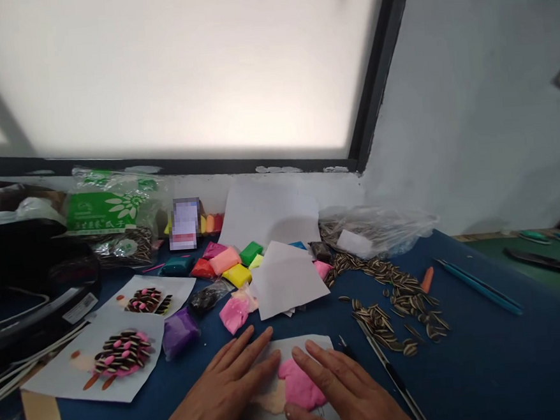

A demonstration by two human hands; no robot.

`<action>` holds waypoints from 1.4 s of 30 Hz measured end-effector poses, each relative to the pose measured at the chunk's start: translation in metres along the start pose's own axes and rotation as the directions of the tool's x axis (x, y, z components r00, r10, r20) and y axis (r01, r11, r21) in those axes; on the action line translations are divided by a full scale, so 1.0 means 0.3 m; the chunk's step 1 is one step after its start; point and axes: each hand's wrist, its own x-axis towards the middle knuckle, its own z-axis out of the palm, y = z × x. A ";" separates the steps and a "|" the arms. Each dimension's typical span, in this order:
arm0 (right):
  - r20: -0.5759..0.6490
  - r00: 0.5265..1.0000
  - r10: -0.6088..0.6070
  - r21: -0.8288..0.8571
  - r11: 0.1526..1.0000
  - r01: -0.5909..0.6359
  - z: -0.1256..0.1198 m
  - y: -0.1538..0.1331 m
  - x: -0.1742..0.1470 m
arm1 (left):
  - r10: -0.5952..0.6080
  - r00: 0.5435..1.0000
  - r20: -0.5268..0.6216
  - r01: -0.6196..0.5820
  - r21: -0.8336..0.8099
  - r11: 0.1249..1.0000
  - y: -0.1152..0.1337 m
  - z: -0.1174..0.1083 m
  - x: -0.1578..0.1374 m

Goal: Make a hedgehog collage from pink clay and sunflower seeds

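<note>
My left hand [225, 386] lies with stretched fingers over the left side of a white paper sheet [318, 343]. My right hand [353, 390], fingers apart, rests at the right of a flattened patch of pink modelling clay [299, 388], its fingertips on the clay's edges. Against the pink patch, on its left, sits a thin beige clay piece [273, 399], partly covered by my left hand. Neither hand grips anything. Farther left, a finished clay hedgehog [122, 353] with sunflower-seed spines and pink dots lies on its own paper; a second seed-covered figure [145, 301] is behind it.
Sunflower seeds [395, 285] are scattered right of centre. A craft knife [392, 372] and blue tweezers [482, 288] lie nearby. Clay packets, including a purple one [180, 332] and an opened pink one [234, 312], surround a loose white sheet [287, 280]. A phone [185, 223] stands behind.
</note>
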 end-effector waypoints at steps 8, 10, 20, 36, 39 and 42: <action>-0.179 0.949 0.258 0.187 0.956 -0.224 0.074 0.015 -0.005 | -0.133 0.944 -0.301 0.147 0.022 0.989 -0.035 0.013 0.044; -0.091 0.952 0.292 0.206 0.941 -0.268 0.074 0.023 -0.010 | -0.231 0.898 -0.375 0.287 0.101 0.953 -0.057 0.005 0.065; 0.084 0.959 0.272 0.275 0.918 -0.284 0.001 0.049 -0.005 | -0.356 0.865 -0.355 0.453 0.243 0.858 -0.079 -0.022 0.148; -0.212 0.964 0.161 0.243 0.964 -0.108 0.111 -0.055 -0.005 | -0.203 0.969 0.138 0.237 -0.318 0.918 0.036 -0.020 0.063; -0.175 0.973 0.152 0.180 0.976 -0.120 0.138 -0.081 -0.024 | -0.218 0.959 0.182 0.269 -0.337 0.902 0.045 -0.025 0.085; -0.110 0.986 0.127 0.069 0.990 -0.120 0.165 -0.101 -0.040 | -0.239 0.952 0.192 0.293 -0.348 0.890 0.049 -0.034 0.095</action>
